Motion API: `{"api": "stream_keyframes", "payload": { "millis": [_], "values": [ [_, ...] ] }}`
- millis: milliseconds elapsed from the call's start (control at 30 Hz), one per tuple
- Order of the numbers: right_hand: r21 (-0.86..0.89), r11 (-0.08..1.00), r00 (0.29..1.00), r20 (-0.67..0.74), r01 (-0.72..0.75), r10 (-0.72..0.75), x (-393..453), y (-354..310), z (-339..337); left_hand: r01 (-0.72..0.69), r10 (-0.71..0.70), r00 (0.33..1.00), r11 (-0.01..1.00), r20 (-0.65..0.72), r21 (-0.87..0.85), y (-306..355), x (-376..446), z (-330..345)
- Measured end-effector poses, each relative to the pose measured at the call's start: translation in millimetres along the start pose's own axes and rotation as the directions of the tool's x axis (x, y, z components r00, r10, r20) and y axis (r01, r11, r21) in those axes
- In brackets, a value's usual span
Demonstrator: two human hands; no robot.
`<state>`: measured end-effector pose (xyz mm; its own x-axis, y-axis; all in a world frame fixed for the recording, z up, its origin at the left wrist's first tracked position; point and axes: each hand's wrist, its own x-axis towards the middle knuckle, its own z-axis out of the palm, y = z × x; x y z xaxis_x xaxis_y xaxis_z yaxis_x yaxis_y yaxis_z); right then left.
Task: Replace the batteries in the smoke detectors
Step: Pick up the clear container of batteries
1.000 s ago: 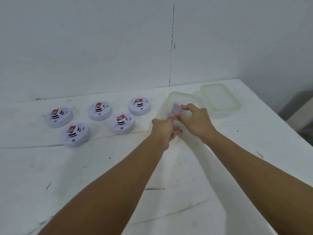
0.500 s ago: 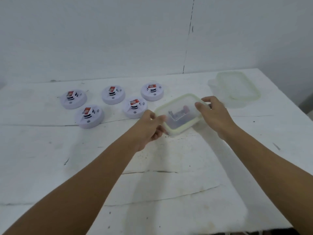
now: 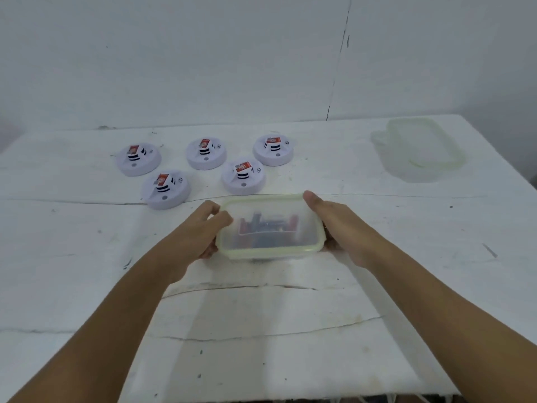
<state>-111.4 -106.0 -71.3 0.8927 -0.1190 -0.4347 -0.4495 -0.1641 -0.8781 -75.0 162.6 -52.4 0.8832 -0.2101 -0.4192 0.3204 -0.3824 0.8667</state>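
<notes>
Holding a clear plastic container [image 3: 270, 225] between both hands near the table's [image 3: 261, 330] middle. Left hand [image 3: 200, 231]: fingers curled round the container's left end, thumb on the rim. Right hand [image 3: 334, 225]: thumb along the far right rim, fingers wrapped under the right end, mostly hidden. Lid is off; it lies far right on the table, well apart, what looks like a container lid [image 3: 421, 144].

Inside the container: batteries [image 3: 267, 226], blurred, count unclear.

Five smoke detectors [image 3: 242, 177] sit in a loose cluster just beyond the container, each with a red-labelled battery showing on top. None opened by hand yet, by my reading.

Risks: open container tips and the batteries roll off the table; sliding it forward could knock the nearest detector; fresh and spent cells could get mixed.
</notes>
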Motion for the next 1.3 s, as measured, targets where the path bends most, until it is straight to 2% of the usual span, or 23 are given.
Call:
{"api": "stream_keyframes", "payload": {
  "millis": [100,233,433,600,867,1000,1300],
  "values": [
    [0.017,1.000,1.000,0.012,0.007,-0.008,-1.1,2.4,9.1,-0.009,0.008,0.993,1.000,-0.115,-0.008,-3.3,-2.0,7.1],
    [0.073,0.992,0.993,-0.066,0.104,-0.099,-4.4,6.7,17.7,-0.061,0.060,0.971,0.998,-0.230,0.002,-13.1,-0.5,17.2],
    [0.115,0.986,0.992,-0.043,0.120,-0.116,-9.8,6.6,19.1,-0.009,0.002,0.997,0.996,-0.076,-0.093,-16.6,9.1,1.9],
    [0.132,0.983,0.991,-0.043,0.131,-0.127,-10.2,7.9,20.1,0.031,-0.033,0.999,0.990,-0.015,-0.141,-18.3,13.0,-5.8],
    [0.121,0.982,0.988,-0.066,0.147,-0.140,-13.4,7.1,22.0,0.061,-0.070,0.997,0.979,-0.036,-0.195,-14.6,13.2,-3.5],
    [0.143,0.981,0.990,-0.066,0.132,-0.124,-15.4,6.5,23.0,0.042,-0.066,0.991,0.980,-0.119,-0.196,-12.4,13.9,-1.9],
    [0.075,0.990,0.990,-0.081,0.121,-0.115,-14.1,4.2,21.8,0.037,-0.064,0.990,0.977,-0.122,-0.210,-13.9,9.7,0.4]
  ]
}}
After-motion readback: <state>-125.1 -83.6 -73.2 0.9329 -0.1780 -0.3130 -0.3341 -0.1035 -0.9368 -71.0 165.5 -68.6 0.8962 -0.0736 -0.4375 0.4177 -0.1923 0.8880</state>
